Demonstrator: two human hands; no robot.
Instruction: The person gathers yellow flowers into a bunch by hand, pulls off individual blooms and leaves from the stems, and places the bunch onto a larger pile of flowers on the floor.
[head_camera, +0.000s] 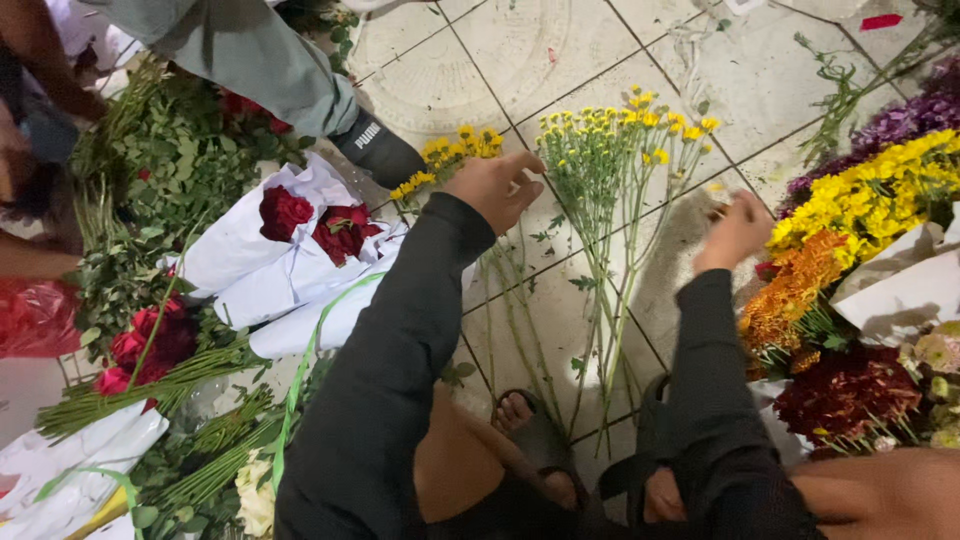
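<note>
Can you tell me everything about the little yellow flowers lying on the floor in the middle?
The yellow flowers are a loose bunch of small, button-like blooms and green buds on long, thin green stems with a few small leaves. They lie flat on the pale tiled floor, heads pointing away, stems running back toward the sandalled feet. The left hand rests at the bunch's left side; the right hand hovers just right of it.

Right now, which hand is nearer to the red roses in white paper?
Left. The left hand is just right of the red roses; the right hand is farther right, beyond the yellow flower stems.
</note>
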